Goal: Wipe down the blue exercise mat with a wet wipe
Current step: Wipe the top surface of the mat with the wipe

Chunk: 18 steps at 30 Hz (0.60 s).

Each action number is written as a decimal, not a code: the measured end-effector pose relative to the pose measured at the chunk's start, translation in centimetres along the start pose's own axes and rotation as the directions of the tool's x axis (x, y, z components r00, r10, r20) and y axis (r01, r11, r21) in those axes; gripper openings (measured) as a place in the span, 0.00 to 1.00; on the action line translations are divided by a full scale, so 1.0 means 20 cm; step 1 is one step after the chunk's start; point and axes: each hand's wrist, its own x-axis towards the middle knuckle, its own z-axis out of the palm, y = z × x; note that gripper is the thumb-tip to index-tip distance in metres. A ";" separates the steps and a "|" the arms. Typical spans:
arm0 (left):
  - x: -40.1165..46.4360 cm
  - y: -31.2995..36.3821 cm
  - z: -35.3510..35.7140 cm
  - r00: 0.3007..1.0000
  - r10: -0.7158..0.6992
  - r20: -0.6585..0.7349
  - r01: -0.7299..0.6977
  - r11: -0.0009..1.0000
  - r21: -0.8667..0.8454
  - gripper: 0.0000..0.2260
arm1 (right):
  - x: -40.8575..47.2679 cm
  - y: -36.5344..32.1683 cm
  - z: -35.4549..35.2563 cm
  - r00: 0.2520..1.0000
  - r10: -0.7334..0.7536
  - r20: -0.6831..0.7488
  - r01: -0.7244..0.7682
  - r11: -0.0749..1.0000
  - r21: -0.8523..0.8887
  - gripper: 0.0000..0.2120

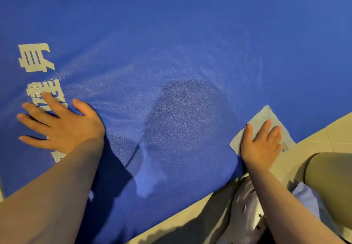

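The blue exercise mat (190, 34) fills most of the view, with pale printed characters (36, 58) at its left. A damp sheen spreads across its middle. My left hand (62, 125) lies flat on the mat with fingers spread, over some of the print. My right hand (261, 144) presses a pale wet wipe (264, 118) flat against the mat near its right front edge; the fingers lie straight on the wipe.
Beige tiled floor (327, 129) borders the mat at the lower right. My bent knee (329, 182) and light clothing (245, 205) sit on that floor by the mat's edge. My shadow falls over the mat's near part.
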 end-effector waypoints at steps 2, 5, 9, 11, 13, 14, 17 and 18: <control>0.01 -0.01 0.01 1.000 -0.006 0.008 0.006 1.000 0.001 0.29 | -0.09 -0.03 0.04 0.995 0.085 -0.044 -0.083 0.995 0.046 0.37; 0.00 0.00 0.00 1.000 -0.005 0.006 0.005 1.000 0.000 0.29 | -0.42 -0.16 0.12 0.995 -0.084 -0.053 0.086 0.996 0.028 0.35; -0.02 0.03 -0.03 1.000 -0.022 0.012 0.021 1.000 0.021 0.29 | -0.99 -0.38 0.24 0.796 -0.603 0.047 0.605 0.795 -0.054 0.29; -0.03 0.03 -0.04 0.999 -0.023 0.022 0.022 0.999 0.028 0.29 | -1.18 -0.46 0.26 0.592 -0.796 0.128 0.803 0.596 -0.009 0.30; -0.03 0.03 -0.04 1.000 -0.024 0.018 0.024 0.999 0.029 0.28 | -1.19 -0.49 0.27 0.485 -0.865 0.127 0.870 0.492 0.027 0.32; -0.02 0.03 -0.04 1.000 -0.024 0.013 0.023 0.999 0.033 0.28 | -1.13 -0.49 0.28 0.448 -0.886 0.116 0.890 0.455 0.037 0.33; -0.01 0.03 -0.03 0.999 -0.028 0.029 0.027 0.999 0.037 0.28 | -0.84 -0.52 0.27 0.421 -0.904 0.081 0.906 0.423 0.016 0.33; -0.01 0.03 -0.03 0.999 -0.033 0.036 0.032 0.999 0.037 0.28 | -0.72 -0.54 0.26 0.474 -0.878 0.070 0.880 0.474 -0.010 0.34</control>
